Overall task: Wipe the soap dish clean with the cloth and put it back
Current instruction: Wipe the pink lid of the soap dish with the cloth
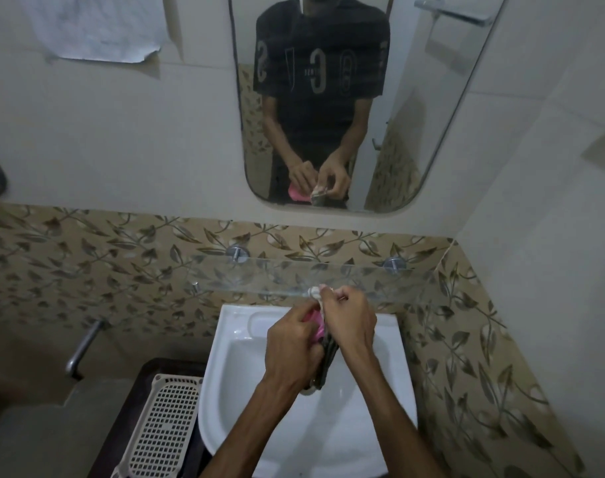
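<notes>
Over the white sink [232,343] my left hand [290,343] grips a pink soap dish [315,322], most of it hidden behind my fingers. My right hand [349,322] pinches a cloth [317,294] against the dish; its pale end pokes up above my fingers and a darker part hangs down between my hands over the basin. The mirror [328,98] reflects both hands with the pink dish and the cloth.
A glass shelf [380,281] on chrome pegs runs just behind my hands, above the sink. A white perforated plastic basket [160,429] sits on a dark surface left of the sink. A metal pipe [84,346] sticks out of the left wall. Leaf-patterned tiles line the walls.
</notes>
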